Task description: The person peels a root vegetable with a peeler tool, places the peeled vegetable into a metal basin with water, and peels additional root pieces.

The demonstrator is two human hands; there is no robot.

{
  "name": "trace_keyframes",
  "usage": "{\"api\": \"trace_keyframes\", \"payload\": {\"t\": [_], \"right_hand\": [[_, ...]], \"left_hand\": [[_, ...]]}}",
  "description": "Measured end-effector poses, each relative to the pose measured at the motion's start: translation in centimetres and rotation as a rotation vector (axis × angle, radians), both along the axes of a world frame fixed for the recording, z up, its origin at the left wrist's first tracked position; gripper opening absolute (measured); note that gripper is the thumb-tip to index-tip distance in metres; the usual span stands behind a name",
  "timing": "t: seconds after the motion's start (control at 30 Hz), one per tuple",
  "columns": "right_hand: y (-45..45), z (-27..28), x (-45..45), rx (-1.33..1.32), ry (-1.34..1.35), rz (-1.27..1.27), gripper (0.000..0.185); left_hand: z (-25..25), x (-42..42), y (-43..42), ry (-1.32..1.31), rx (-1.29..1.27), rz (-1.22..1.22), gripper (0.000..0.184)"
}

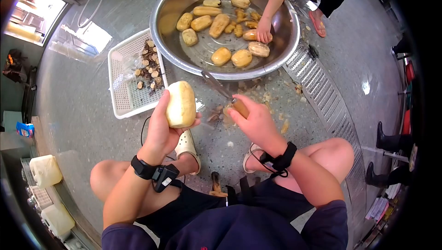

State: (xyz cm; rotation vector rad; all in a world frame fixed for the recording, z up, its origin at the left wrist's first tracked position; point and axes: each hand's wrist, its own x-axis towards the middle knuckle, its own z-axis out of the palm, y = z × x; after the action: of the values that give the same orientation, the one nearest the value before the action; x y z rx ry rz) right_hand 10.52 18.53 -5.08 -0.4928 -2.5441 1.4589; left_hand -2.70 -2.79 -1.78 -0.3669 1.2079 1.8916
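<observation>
My left hand [161,128] is wrapped round a pale, peeled root piece [181,104] held upright. The fingers of my right hand [258,123] are closed on the wooden handle of a peeler [240,108], whose metal end points up and left toward the basin's near rim. The root piece and the peeler are apart. Ahead, a wide metal basin [161,50] holds water, several peeled root pieces [219,25] and knobbly ginger-like pieces [238,30]. Left of it, a white plastic basket [120,94] contains cut ends and dark scraps [150,66].
Another person's hand [264,30] reaches into the basin from the upper right. Peel scraps [267,97] litter the wet floor below the basin. A metal drain grate [322,94] runs along the right. White jugs [45,171] stand at the far left.
</observation>
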Motion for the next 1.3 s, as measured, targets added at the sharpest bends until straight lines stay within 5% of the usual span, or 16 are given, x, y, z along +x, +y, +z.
{"api": "trace_keyframes", "payload": {"t": [0.57,1.3], "right_hand": [[-2.6,3.3,0.2,0.665,0.306,0.265,0.027],[-2.3,2.7,-0.3,0.646,0.291,0.215,0.032]], "left_hand": [[0.4,1.9,0.7,-0.062,0.085,0.156,0.056],[1.0,2.3,2.0,0.243,0.138,0.183,0.049]]}}
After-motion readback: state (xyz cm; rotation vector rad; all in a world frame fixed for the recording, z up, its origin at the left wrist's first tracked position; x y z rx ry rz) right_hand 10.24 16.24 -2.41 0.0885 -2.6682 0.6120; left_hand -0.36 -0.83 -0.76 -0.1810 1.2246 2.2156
